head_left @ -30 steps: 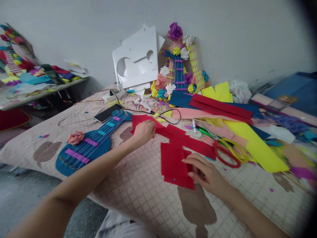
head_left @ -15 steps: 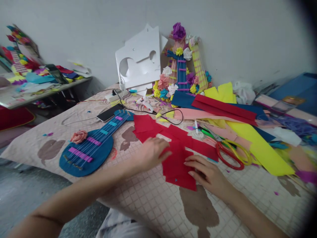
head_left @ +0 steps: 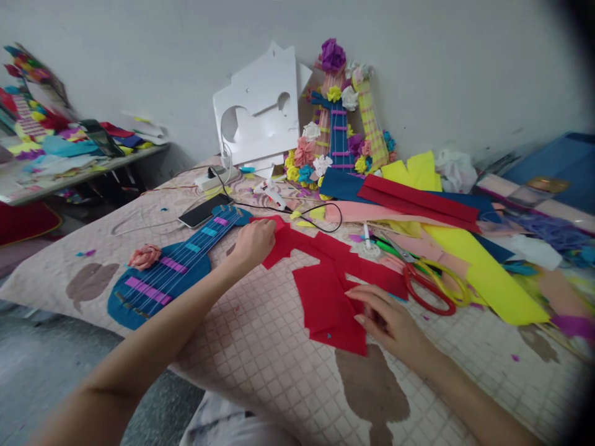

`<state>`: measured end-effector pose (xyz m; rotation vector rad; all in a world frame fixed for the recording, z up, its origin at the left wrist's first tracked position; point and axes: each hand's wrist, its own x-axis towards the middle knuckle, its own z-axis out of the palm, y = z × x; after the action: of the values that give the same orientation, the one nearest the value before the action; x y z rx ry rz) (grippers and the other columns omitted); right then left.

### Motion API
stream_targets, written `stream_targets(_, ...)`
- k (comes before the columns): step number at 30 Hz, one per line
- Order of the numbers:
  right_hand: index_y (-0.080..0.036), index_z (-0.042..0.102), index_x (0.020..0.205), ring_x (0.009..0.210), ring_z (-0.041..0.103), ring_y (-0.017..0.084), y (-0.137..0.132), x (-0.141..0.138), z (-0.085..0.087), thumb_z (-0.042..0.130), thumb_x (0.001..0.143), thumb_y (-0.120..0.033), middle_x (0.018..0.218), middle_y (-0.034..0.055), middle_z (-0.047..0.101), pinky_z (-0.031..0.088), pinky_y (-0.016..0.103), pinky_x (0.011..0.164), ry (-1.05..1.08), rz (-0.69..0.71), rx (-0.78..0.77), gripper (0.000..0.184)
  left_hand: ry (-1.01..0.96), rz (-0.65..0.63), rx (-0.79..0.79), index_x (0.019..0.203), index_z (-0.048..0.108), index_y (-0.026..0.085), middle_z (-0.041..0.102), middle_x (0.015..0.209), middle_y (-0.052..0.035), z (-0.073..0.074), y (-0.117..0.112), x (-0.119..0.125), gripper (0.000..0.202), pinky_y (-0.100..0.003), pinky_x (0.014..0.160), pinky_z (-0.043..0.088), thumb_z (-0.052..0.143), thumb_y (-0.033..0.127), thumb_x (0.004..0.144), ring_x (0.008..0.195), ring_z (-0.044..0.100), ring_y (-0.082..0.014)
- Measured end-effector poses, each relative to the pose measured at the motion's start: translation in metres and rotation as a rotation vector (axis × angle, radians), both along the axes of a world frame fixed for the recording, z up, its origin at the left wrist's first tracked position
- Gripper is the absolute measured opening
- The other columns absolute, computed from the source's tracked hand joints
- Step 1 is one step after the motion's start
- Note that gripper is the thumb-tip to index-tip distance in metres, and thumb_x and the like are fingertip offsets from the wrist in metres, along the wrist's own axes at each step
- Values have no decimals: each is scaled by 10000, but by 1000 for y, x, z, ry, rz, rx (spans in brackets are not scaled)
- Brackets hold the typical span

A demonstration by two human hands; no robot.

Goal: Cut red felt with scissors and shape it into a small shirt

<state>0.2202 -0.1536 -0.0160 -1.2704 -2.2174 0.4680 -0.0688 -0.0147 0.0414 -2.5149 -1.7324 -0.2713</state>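
My left hand [head_left: 255, 243] is closed over a red paper piece [head_left: 281, 228] in the upper-left group of red squares, and its fingertips are partly hidden. Beside the nearer stack of red paper squares [head_left: 323, 297], my right hand [head_left: 388, 319] touches the right edge with fingers curved and apart. More red paper strips [head_left: 379, 275] lie just beyond that hand. Left of my left hand is a blue paper guitar [head_left: 186, 266] with white strings, purple and light-blue bars and a pink paper flower [head_left: 144, 256].
Red-and-yellow-handled scissors [head_left: 430, 288] lie to the right, near yellow paper [head_left: 499, 282]. A glue gun [head_left: 273, 195], phone [head_left: 204, 210] and power strip [head_left: 211, 178] with cables sit farther back. Decorated guitars [head_left: 339, 133] and a white foam board [head_left: 260, 124] lean against the wall.
My left hand has moved away from the nearer red stack, up and left to the farther red squares. My right hand has stayed almost in place beside the nearer stack.
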Motion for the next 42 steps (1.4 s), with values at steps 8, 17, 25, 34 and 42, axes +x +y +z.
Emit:
stream_targets(8,-253,476,1272,695,582,111,-1,-3,6,463,924,-257,1271,119,478,521,241,573,144,-97,36,348,15,-542,-61,894,555,146,633,867,-59,-17,-106,54,112,-320,708,447,459,107,853,778,574,-195)
stream_targets(17,-231,621,1125,1072,606,193,1,0,1,480,921,-255,1200,89,607,499,341,920,-127,97,59,249,17,-272,-106,979,553,157,631,991,-76,-1,-74,28,147,-361,808,453,447,161,878,937,574,-225)
stream_targets(25,-235,627,1116,1066,615,189,1,0,2,477,919,-261,1203,88,613,505,334,914,-117,88,64,249,191,-83,-116,954,566,111,573,1068,-152,-17,-42,-2,201,-364,762,474,437,117,799,991,554,-272)
stream_targets(34,-252,580,1186,1056,612,200,1,0,-1,492,912,-268,1224,91,598,514,346,900,-87,61,68,288,0,-44,-108,849,537,150,622,860,-71,15,-46,-1,128,-290,707,451,420,116,811,789,584,-178)
stream_targets(42,-269,478,1315,1059,608,217,-1,-1,7,495,897,-245,1315,110,538,524,368,889,5,32,122,419,-80,-521,-221,934,539,145,638,906,-80,-4,-124,69,123,-333,729,491,458,119,846,795,607,-192)
